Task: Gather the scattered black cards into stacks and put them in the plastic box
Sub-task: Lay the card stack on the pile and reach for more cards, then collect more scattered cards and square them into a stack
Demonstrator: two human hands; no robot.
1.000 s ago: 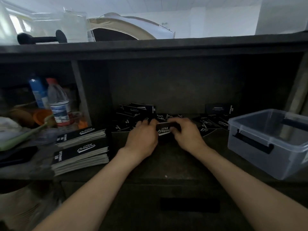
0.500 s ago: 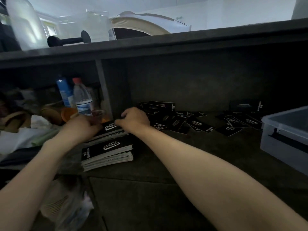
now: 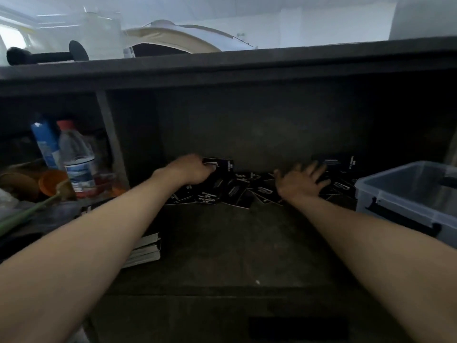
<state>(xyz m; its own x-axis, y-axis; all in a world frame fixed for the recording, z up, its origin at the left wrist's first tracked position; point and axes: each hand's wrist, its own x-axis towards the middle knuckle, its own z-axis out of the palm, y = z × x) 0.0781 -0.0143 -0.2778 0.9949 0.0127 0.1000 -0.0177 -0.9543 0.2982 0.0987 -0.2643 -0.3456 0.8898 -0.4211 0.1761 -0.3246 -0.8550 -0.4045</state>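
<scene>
L side of the dark shelf (image 3: 222, 243), behind a divider post (image 3: 112, 149): water bottle (image 3: 76, 159), blue bottle (image 3: 44, 142), orange cup (image 3: 52, 181). A dumbbell (image 3: 47, 55) lies on the top ledge. The L forearm covers most of the card stacks (image 3: 147, 251) at front-left; only their edges show. Clear plastic box (image 3: 405, 209) at far R, open-topped w/ black latch; contents can't be made out. Scattered black cards (image 3: 232, 191) lie heaped along the back wall, btwn post & box. Left hand (image 3: 190, 169) is at the heap's L end, fingers curled, pinching the edge of an upright card (image 3: 220, 164) leaning on the wall. Right hand (image 3: 299, 180) is flat, fingers splayed, resting on cards at the heap's R part, near the box.
</scene>
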